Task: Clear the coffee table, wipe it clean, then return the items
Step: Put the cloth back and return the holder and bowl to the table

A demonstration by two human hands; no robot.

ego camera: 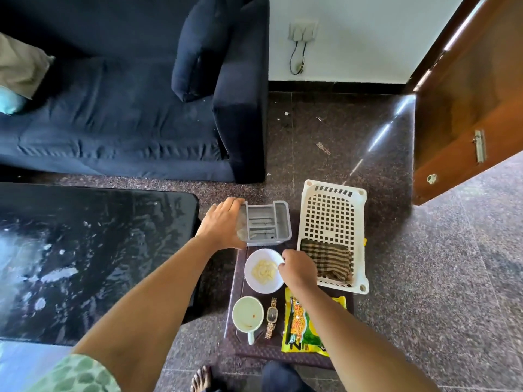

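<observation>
The black coffee table (93, 258) lies at the left, its glossy top smeared with wet streaks. On a dark mat (254, 349) on the floor sit the cleared items. My left hand (222, 223) grips the left side of a grey compartment organizer (268, 223). My right hand (297, 268) pinches the right rim of a white plate (263, 271) holding pale food pieces. Below the plate stand a white mug (247, 314), a gold wristwatch (271, 316) and a yellow noodle packet (307, 329).
A white plastic basket (334, 222) with a folded striped cloth (327, 260) sits right of the organizer. A dark blue sofa (127, 108) stands beyond the table. A wooden door (467, 108) is open at the right. My bare foot (202, 379) is at the bottom edge.
</observation>
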